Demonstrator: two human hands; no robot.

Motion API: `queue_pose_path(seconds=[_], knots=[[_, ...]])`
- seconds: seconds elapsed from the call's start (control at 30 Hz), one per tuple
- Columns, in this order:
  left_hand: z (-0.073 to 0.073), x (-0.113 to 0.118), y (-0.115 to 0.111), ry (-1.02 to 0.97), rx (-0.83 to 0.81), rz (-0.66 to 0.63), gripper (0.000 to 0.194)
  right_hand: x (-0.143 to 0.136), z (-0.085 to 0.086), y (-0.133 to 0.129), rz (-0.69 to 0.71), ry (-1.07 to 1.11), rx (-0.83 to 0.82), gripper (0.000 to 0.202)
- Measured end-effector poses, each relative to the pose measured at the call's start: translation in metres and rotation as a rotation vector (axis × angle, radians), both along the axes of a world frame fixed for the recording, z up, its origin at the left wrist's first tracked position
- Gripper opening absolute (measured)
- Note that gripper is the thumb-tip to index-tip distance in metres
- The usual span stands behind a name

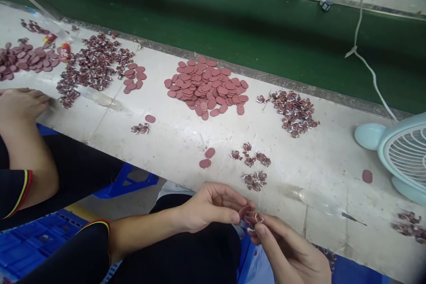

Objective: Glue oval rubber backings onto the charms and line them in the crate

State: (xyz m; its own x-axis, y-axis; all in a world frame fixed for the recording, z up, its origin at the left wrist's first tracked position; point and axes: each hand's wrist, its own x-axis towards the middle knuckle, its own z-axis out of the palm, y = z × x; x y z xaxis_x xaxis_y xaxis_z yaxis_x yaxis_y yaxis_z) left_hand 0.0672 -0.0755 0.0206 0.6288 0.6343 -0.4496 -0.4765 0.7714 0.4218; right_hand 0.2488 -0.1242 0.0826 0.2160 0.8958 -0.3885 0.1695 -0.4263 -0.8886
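Observation:
My left hand (213, 207) pinches a reddish-brown oval disc (245, 211) between thumb and fingers, just past the table's front edge. Against it, my right hand (289, 246) grips a small curled brown piece with white bits (254, 219); the fingers hide how the two parts meet. On the table beyond my hands lie two loose oval discs (205, 163) and small clusters of curled brown pieces (254, 181). Farther back are a large heap of oval discs (206, 86) and a pile of curled pieces (294, 113).
A light-blue fan (404, 155) stands at the right, near a single oval disc (367, 176). To the left, a co-worker's hand (25, 103) rests by another pile of curled pieces (96, 62). A green strip (199, 22) runs behind the table. A white cord (369, 69) hangs there.

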Motion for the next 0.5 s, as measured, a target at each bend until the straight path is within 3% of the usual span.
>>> queue_pose_path(seconds=[0.5], knots=[[0.003, 0.004, -0.002, 0.132, 0.038, -0.001, 0.013, -0.008, -0.010, 0.005, -0.065, 0.031, -0.018, 0.019]])
